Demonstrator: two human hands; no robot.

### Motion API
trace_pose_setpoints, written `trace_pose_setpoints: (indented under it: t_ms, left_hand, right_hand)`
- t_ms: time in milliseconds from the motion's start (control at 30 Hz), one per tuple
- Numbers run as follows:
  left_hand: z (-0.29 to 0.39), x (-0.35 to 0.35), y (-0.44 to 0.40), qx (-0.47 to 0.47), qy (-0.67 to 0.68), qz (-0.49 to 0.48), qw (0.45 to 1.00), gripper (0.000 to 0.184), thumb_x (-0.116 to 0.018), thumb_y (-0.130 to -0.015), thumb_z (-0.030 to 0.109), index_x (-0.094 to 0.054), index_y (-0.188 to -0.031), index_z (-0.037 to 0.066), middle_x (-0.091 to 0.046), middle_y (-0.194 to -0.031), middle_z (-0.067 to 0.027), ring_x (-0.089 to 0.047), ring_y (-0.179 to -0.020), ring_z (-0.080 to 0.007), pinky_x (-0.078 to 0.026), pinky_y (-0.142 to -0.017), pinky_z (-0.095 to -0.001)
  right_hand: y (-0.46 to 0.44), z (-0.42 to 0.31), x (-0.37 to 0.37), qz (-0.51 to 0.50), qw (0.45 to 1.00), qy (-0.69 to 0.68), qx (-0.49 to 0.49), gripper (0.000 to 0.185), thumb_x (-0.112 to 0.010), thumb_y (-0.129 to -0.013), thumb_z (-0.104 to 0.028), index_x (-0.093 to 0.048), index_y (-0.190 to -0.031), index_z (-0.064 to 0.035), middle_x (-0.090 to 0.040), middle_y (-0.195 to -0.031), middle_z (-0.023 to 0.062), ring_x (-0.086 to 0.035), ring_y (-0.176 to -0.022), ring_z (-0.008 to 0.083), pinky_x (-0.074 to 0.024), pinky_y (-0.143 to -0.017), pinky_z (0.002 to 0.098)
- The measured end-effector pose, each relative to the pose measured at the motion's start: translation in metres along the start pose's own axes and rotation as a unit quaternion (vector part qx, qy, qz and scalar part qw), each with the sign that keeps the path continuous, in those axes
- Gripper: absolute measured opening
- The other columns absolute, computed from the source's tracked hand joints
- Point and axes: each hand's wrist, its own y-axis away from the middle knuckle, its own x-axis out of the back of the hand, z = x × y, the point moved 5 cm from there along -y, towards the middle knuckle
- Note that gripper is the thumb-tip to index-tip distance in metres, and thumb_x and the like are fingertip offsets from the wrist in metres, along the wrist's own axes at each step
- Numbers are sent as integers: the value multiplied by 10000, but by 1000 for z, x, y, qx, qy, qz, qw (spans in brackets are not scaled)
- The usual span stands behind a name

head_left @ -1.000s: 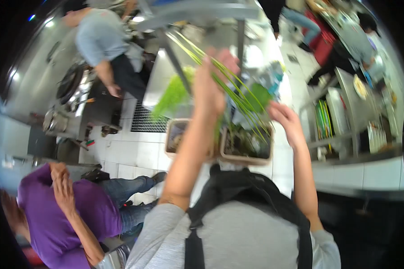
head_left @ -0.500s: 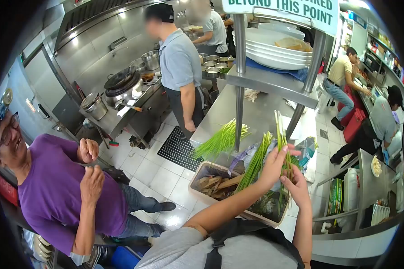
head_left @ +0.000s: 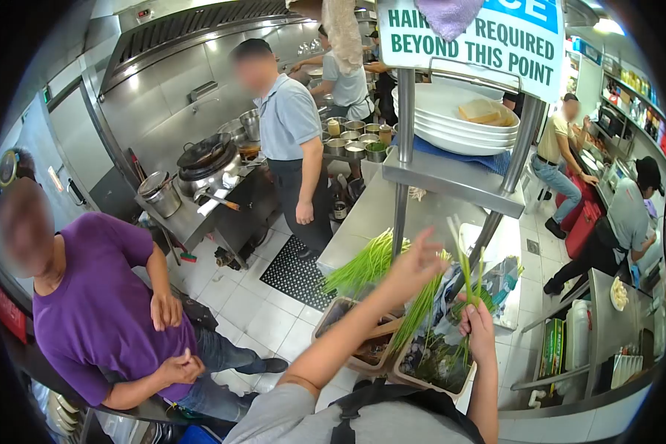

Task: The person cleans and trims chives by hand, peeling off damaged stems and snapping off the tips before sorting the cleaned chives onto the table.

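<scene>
My right hand (head_left: 478,323) is closed around the lower part of a small bunch of long green stalks (head_left: 469,277), which stands nearly upright. My left hand (head_left: 419,260) is raised to the left of that bunch, fingers spread, holding nothing, slightly blurred. Beneath my left wrist, more green stalks (head_left: 419,314) lean over the bins. A larger pile of thin green stalks (head_left: 362,263) lies on the near edge of the steel table (head_left: 440,214). Below my right hand, a bin (head_left: 457,386) holds dark leafy scraps.
Metal posts (head_left: 400,211) support a shelf (head_left: 451,181) with stacked white dishes (head_left: 462,137). A second bin (head_left: 320,334) stands left of the first. A person in a purple shirt (head_left: 115,311) stands at left; a person in grey (head_left: 292,133) stands near the stove.
My left hand has let go of the green stalks and moved left, fingers spreading. My right hand keeps the bunch, slightly lower. The person in purple has lowered their hands.
</scene>
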Motion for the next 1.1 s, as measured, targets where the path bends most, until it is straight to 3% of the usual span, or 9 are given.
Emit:
trace_pose_setpoints:
  t_ms: [167,300,500,567,800,833,967,1033,1100]
  left_hand:
    - [153,75,-48,-235,-28,110,965,271,-495,-941,187,-533,-742,8,-563,-604,-55,-569,-591,-121,-470,-624,-257]
    - [233,98,-69,-395,-5,173,902,284,-429,-955,169,-447,-1159,-28,-542,-901,-110,-571,-787,-166,-481,-660,-279]
    - [281,127,-147,-489,-388,592,511,334,-504,-900,274,-511,-1077,-10,-609,-834,-183,-587,-755,-343,-431,-623,-453]
    - [276,152,-168,-397,-457,376,701,354,-517,-883,328,-546,-992,-8,-609,-859,-245,-581,-812,-420,-425,-646,-502]
    - [275,154,-159,-345,-352,290,821,432,-397,-934,427,-545,-1029,32,-585,-936,-291,-584,-902,-375,-416,-802,-449]
    - [279,150,-155,-512,-261,108,811,515,-334,-947,482,-450,-1303,129,-451,-1312,-216,-399,-1253,-266,-278,-1054,-343]
    - [142,163,-64,-90,-151,270,947,534,-241,-980,423,-431,-1263,12,-560,-1135,-143,-566,-1018,-215,-434,-895,-323]
    - [20,139,-19,43,-601,-18,798,371,-373,-939,263,-543,-1138,0,-629,-1018,-92,-581,-962,-168,-461,-825,-303]
    - [-133,112,99,209,-585,-366,693,308,-499,-852,250,-614,-1000,6,-643,-954,-137,-593,-925,-222,-456,-817,-345]
  right_hand:
    - [7,-15,18,58,998,-15,27,325,-430,-951,-207,-487,-1207,-15,-364,-690,-42,-308,-556,38,-280,-494,192]
    - [10,-22,21,91,994,-46,43,315,-440,-945,-190,-485,-1211,-27,-368,-688,-40,-306,-548,37,-274,-488,197]
    - [6,-21,17,87,995,-41,23,318,-440,-942,-177,-488,-1216,-23,-377,-689,-37,-300,-525,35,-265,-474,191]
    - [2,-23,16,86,995,-38,25,326,-447,-941,-186,-488,-1218,-19,-379,-688,-36,-300,-523,35,-261,-470,188]
    - [5,-23,32,86,995,-13,40,332,-464,-938,-199,-495,-1211,-14,-385,-679,-37,-306,-527,31,-256,-472,183]
    - [8,-24,36,98,994,-7,38,321,-464,-939,-199,-501,-1202,-19,-383,-676,-39,-306,-530,31,-251,-473,182]
    - [23,-18,64,128,990,-24,47,327,-459,-946,-188,-477,-1224,-17,-376,-677,-43,-281,-507,23,-239,-457,176]
    - [33,-19,77,153,986,-44,45,336,-462,-948,-197,-473,-1230,-16,-376,-679,-44,-278,-506,22,-238,-456,174]
    - [40,-19,85,174,982,-53,52,332,-470,-944,-213,-496,-1219,-28,-372,-671,-52,-284,-526,22,-242,-465,179]
